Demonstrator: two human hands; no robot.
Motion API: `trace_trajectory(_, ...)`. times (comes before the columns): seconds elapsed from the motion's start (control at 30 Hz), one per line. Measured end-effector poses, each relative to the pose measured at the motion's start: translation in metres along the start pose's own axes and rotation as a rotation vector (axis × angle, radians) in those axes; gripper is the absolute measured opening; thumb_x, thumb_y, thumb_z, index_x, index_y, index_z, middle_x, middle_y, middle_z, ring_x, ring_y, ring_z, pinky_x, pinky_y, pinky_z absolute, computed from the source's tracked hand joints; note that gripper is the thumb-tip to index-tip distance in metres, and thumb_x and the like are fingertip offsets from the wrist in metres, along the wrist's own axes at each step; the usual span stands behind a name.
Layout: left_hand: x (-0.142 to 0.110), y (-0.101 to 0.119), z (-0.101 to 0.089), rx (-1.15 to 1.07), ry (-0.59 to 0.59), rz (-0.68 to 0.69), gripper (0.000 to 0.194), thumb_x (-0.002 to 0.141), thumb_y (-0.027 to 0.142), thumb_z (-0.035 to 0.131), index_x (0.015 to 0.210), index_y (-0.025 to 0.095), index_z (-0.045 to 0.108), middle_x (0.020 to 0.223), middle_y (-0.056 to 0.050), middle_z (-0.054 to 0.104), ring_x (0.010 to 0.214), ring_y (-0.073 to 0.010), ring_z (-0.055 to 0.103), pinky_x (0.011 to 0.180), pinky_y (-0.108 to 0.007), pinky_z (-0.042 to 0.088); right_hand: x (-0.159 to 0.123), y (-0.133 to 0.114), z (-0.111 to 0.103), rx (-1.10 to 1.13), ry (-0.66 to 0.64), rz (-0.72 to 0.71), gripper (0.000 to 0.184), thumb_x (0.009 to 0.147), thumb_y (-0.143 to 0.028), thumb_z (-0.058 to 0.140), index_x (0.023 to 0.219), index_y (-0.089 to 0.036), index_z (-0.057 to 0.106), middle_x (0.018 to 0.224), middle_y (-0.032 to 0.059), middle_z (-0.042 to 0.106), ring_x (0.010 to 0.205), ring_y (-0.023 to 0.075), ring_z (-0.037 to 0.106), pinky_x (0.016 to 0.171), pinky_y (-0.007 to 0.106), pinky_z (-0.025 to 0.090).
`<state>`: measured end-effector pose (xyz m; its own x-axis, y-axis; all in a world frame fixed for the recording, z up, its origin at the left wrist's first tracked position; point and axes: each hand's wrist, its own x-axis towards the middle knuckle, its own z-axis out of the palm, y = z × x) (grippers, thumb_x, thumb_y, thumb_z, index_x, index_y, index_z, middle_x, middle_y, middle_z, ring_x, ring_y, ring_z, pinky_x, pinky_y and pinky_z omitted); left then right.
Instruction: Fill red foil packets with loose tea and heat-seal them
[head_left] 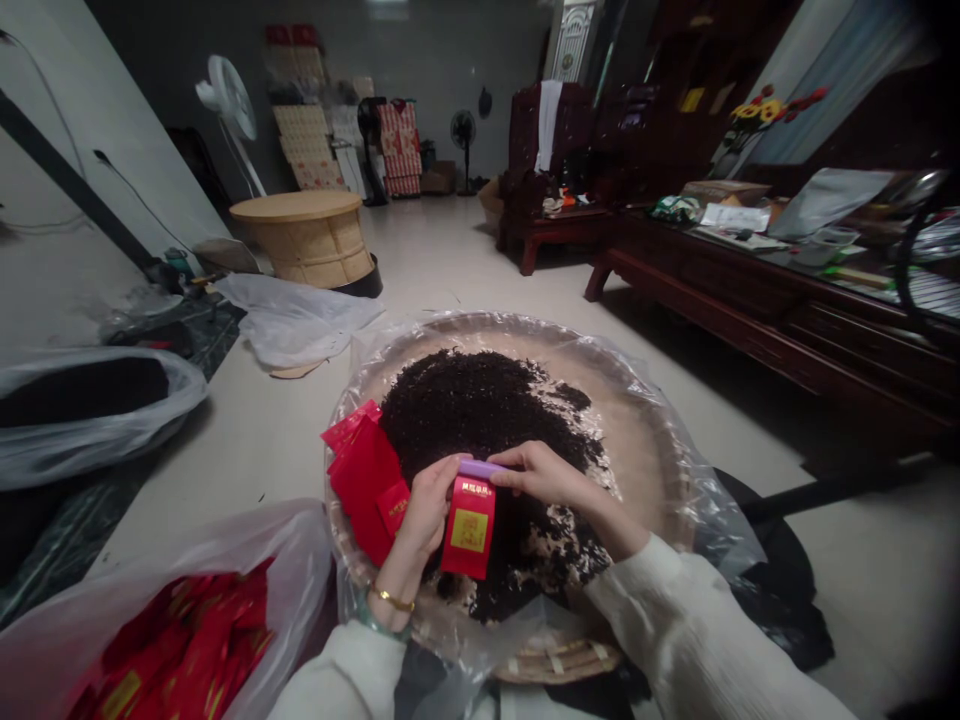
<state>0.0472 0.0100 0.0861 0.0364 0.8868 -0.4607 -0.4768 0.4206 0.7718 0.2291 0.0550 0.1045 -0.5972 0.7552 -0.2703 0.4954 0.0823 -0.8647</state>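
Note:
My left hand (pixel 427 505) is closed at the upper left corner of a red packet (pixel 480 560) with a yellow label and gold lettering. A purple sealing clip (pixel 478 467) lies across the packet's top edge. My right hand (pixel 544 470) pinches the clip's right end and the packet's top right corner. The packet hangs upright over dark loose tea leaves (pixel 472 400), spread in a round woven tray (pixel 652 470) lined with clear plastic. Several flat red packets (pixel 364 475) lie in a pile on the tray's left side, beside my left hand.
At lower left stands a clear plastic bag (pixel 300 560) full of red packets. Another bag (pixel 187 395) holds dark material. A round wooden drum (pixel 307 240), a white fan (pixel 229 95) and stacked boxes (pixel 304 140) stand behind. A dark wooden table (pixel 750 280) runs along the right.

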Motion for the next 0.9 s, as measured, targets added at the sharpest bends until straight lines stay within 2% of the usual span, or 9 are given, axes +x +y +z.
trace_trajectory(0.3,-0.001,0.002,0.003,0.002,0.014,0.015,0.070,0.047,0.049,0.083,0.096,0.003,0.063,0.076,-0.007,0.065,0.058,-0.0099,0.056,0.056,-0.020,0.045,-0.002,0.000,0.001,0.013,0.026,0.003,0.048,0.081,-0.050,0.054,0.112,-0.017,0.069,0.075,0.0021,0.062,0.059,0.0097,0.045,0.054,0.019,0.032)
trace_trajectory(0.4,-0.001,0.001,0.002,-0.011,0.000,-0.001,0.072,0.050,0.048,0.083,0.101,0.004,0.062,0.078,-0.008,0.066,0.060,-0.0104,0.057,0.057,-0.020,0.046,-0.002,-0.001,0.002,0.048,0.028,0.011,0.047,0.081,-0.048,0.055,0.112,-0.016,0.069,0.078,0.0024,0.063,0.061,0.0096,0.046,0.055,0.019,0.034)
trace_trajectory(0.53,0.000,-0.004,0.001,-0.047,-0.039,-0.116,0.083,0.052,0.059,0.078,0.113,0.008,0.057,0.079,-0.009,0.066,0.063,-0.0157,0.061,0.061,-0.026,0.049,0.000,0.001,0.001,0.116,0.008,0.033,0.049,0.080,-0.047,0.057,0.113,-0.013,0.068,0.086,0.0048,0.064,0.065,0.0107,0.049,0.058,0.021,0.037)
trace_trajectory(0.67,0.000,-0.009,0.003,-0.008,-0.002,-0.120,0.081,0.050,0.067,0.073,0.103,0.007,0.057,0.077,-0.008,0.065,0.063,-0.0156,0.061,0.061,-0.026,0.048,-0.003,0.014,-0.008,0.185,0.043,0.058,0.062,0.075,-0.049,0.062,0.121,-0.008,0.061,0.096,0.0091,0.063,0.070,0.0123,0.051,0.061,0.022,0.040)
trace_trajectory(0.8,-0.002,-0.011,0.008,0.020,-0.092,-0.054,0.074,0.053,0.059,0.077,0.101,0.007,0.058,0.090,-0.009,0.066,0.074,-0.0121,0.061,0.067,-0.020,0.048,-0.012,0.026,-0.015,0.271,0.083,0.042,0.066,0.077,-0.057,0.057,0.120,-0.007,0.059,0.098,0.0111,0.061,0.069,0.0115,0.050,0.062,0.024,0.040)
trace_trajectory(0.9,-0.004,-0.014,0.011,0.048,-0.176,-0.122,0.071,0.056,0.059,0.077,0.102,0.009,0.056,0.093,-0.008,0.066,0.074,-0.0124,0.061,0.068,-0.023,0.048,-0.017,0.021,-0.008,0.239,0.116,0.061,0.063,0.079,-0.054,0.056,0.119,-0.005,0.059,0.093,0.0105,0.061,0.068,0.0116,0.049,0.061,0.024,0.040)
